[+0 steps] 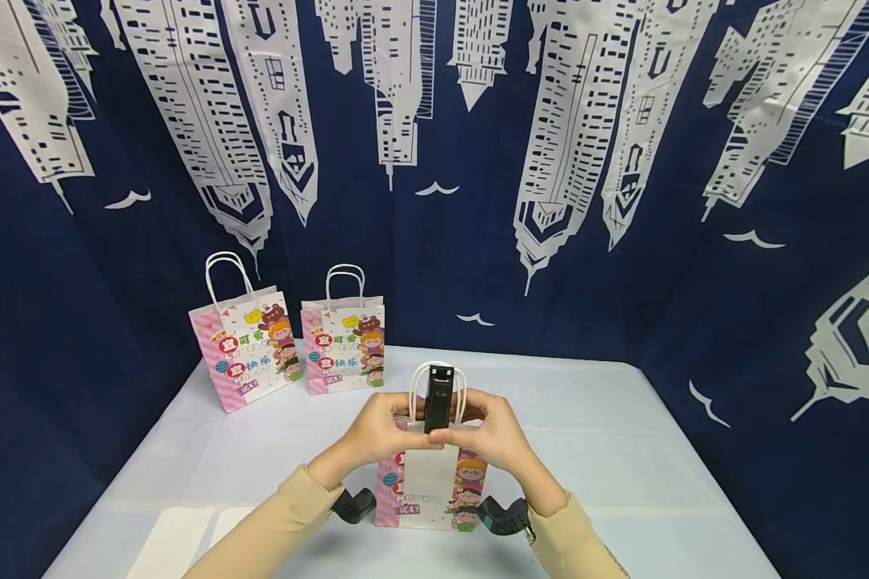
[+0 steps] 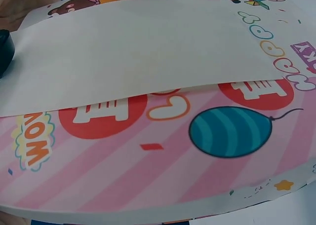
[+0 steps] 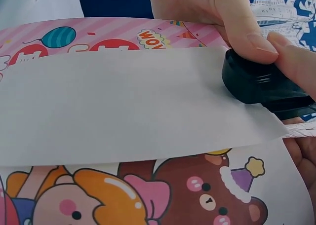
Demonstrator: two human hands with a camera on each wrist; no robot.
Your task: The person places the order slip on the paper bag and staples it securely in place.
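Note:
Both hands are raised in front of me at the top of a pink and white cartoon gift bag [image 1: 469, 507]. A black stapler [image 1: 438, 400] stands on end between the bag's white handles, over the edge of a plain white paper sheet [image 1: 431, 470] that hangs down the bag's front. My left hand [image 1: 385, 425] and right hand [image 1: 494, 428] pinch the stapler together, thumbs side by side on its upper arm and fingers behind the bag. Close up in the right wrist view, the stapler [image 3: 256, 84] bites over the sheet's end; some fingers are hidden by the bag.
Two similar gift bags, one at the far left [image 1: 249, 346] and one beside it [image 1: 343, 346], stand upright at the back of the white table [image 1: 586, 482]. White paper pieces [image 1: 170, 539] lie at the front left. A dark blue curtain [image 1: 420, 265] with white buildings hangs behind.

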